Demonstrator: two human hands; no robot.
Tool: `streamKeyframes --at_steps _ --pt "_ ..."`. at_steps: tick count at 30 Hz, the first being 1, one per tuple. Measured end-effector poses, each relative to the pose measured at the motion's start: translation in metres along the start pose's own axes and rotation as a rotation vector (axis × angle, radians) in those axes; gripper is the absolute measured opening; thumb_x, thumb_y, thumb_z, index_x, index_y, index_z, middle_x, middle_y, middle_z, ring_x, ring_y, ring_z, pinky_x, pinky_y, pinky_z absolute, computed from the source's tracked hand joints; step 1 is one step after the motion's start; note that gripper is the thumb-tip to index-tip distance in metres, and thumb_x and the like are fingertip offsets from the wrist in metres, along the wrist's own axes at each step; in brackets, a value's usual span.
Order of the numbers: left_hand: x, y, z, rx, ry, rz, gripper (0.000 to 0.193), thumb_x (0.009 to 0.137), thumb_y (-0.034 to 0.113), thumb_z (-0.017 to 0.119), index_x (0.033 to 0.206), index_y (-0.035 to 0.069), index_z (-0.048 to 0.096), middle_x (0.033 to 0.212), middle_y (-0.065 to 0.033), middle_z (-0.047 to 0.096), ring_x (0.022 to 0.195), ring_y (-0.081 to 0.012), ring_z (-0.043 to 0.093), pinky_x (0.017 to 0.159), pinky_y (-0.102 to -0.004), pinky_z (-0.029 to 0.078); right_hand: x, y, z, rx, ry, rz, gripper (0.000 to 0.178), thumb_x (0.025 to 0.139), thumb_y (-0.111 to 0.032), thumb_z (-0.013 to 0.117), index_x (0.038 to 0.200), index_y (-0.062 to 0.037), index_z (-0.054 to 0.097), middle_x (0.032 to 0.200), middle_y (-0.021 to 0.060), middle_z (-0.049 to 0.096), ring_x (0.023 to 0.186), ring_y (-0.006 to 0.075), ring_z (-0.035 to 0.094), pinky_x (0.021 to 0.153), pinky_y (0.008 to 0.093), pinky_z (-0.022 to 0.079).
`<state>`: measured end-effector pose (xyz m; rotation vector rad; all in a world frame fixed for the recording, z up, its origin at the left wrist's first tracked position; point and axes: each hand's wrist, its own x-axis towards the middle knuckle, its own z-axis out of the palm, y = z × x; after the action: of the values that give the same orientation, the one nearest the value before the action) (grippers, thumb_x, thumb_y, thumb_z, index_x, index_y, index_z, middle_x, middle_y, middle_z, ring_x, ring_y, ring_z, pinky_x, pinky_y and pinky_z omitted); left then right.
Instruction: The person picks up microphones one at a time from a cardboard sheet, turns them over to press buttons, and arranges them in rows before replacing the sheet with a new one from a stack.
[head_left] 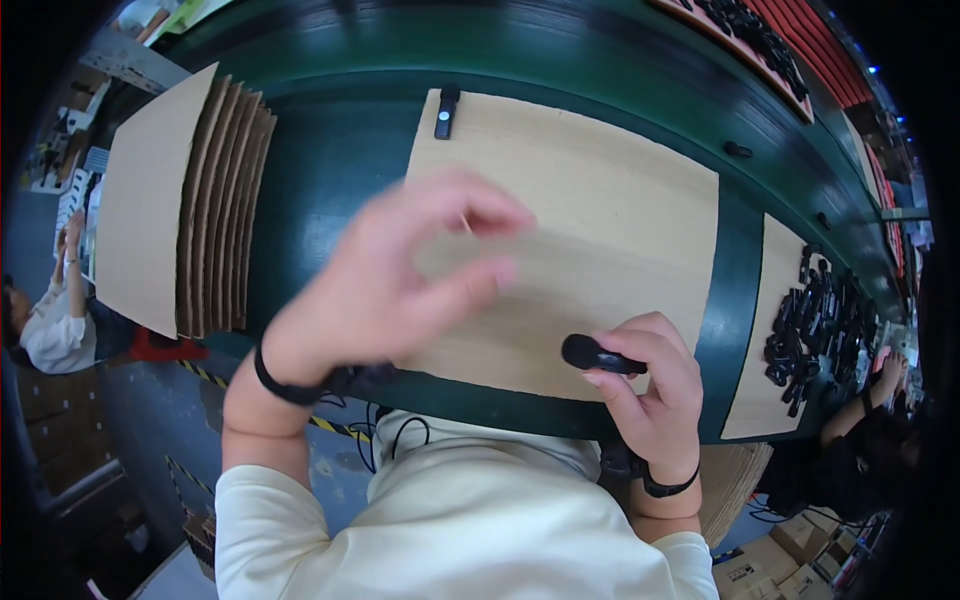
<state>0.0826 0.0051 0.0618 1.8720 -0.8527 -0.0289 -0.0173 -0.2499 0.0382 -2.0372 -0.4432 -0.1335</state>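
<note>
My right hand (655, 385) pinches a small black clip-on microphone (600, 356) between thumb and fingers, its rounded, foam-like end pointing left. It is above the near right part of a flat brown cardboard sheet (590, 180). Over the sheet's left side hovers my left hand (410, 260), slightly blurred, thumb and fingers apart with nothing visible between them. Another black microphone (444, 118), with a pale round spot on its body, lies at the far left corner of the sheet.
Upright cardboard sheets (150, 220) stand at the left of the green table (320, 160). On the right, a second sheet (750, 390) carries a heap of black microphones (815, 325). One black piece (737, 149) lies beyond. People work at both sides.
</note>
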Motion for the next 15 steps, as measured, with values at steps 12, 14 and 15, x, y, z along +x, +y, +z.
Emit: streamKeyframes --at_steps 12,14,15 --pt "-0.032 0.016 0.060 -0.069 0.017 0.036 0.037 0.074 0.006 0.078 0.108 0.000 0.066 0.095 -0.0110 0.070 0.085 -0.0288 0.066 0.093 -0.0430 0.049 0.007 -0.007 0.017 0.093 0.112 -0.090 0.032 0.074 0.000 0.077 0.103 0.0013 0.062 0.090 0.0118 0.061 0.080 0.0220 0.059 0.067 0.0286 0.047" --pt "-0.034 0.015 0.064 -0.064 0.054 0.054 0.034 0.074 0.004 0.077 0.107 0.000 0.067 0.094 -0.0107 0.070 0.083 -0.0274 0.066 0.096 -0.0457 0.047 0.005 -0.005 0.015 0.061 0.104 -0.118 0.032 0.074 0.000 0.076 0.102 0.0016 0.062 0.091 0.0126 0.061 0.080 0.0222 0.058 0.067 0.0289 0.046" --pt "-0.034 0.016 0.065 -0.062 0.073 0.062 0.033 0.074 0.003 0.077 0.106 0.001 0.067 0.093 -0.0106 0.070 0.083 -0.0267 0.066 0.098 -0.0471 0.047 0.005 -0.005 0.015 0.046 0.100 -0.132 0.032 0.074 0.000 0.076 0.102 0.0017 0.061 0.091 0.0130 0.061 0.080 0.0223 0.058 0.067 0.0291 0.046"
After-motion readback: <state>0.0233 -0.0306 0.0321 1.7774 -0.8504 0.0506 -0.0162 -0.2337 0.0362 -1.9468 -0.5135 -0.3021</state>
